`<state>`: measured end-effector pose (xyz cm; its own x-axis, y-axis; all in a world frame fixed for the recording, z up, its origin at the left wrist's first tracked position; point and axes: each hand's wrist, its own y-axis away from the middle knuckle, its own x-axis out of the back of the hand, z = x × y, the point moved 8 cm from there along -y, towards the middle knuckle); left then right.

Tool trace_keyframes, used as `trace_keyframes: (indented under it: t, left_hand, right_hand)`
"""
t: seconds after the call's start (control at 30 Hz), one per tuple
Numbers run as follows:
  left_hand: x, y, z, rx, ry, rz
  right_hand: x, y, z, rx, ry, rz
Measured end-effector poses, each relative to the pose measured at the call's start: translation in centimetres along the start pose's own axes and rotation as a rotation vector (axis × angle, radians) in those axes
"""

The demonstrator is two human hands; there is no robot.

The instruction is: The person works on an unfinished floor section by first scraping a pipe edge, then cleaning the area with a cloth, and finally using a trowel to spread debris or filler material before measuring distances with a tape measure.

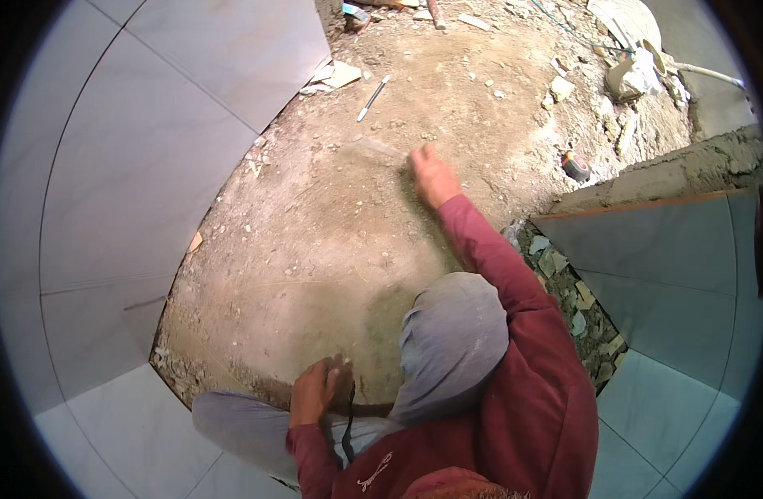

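Person crouched on a bare dirt floor [331, 241] ringed by grey tiles [140, 158].
Right hand [432, 176] reaches a thin, translucent straight strip [380, 149] mid-floor, fingers blurred, grip unclear; left hand [313, 391] rests empty, loosely curled, near the floor's tiled near edge.

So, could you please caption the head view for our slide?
Crouched person reaches right hand across bare dirt floor between laid grey tiles, left hand by knee.
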<state>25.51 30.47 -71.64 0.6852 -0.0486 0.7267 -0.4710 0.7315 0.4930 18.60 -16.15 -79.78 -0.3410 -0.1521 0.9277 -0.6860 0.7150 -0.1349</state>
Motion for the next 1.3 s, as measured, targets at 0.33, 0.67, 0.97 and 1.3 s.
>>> trace_keyframes:
  t: [0.33, 0.67, 0.97, 1.3]
  left_hand:
    - [-0.4, -2.0, 1.2, 0.043, 0.009, -0.092]
    - [0.5, -6.1, 4.7, -0.039, 0.023, -0.146]
    - [-1.1, -14.7, 6.9, -0.221, 0.072, 0.044]
    - [5.0, -41.5, 14.3, -0.151, 0.065, 0.674]
  right_hand:
    - [14.9, 0.5, 22.4, -0.495, 0.253, 0.551]
    - [10.2, -4.8, 21.1, -0.454, 0.12, 0.412]
    - [6.9, -5.7, 20.6, -0.433, 0.25, 0.445]
    - [8.2, -5.4, 20.7, -0.385, 0.19, 0.519]
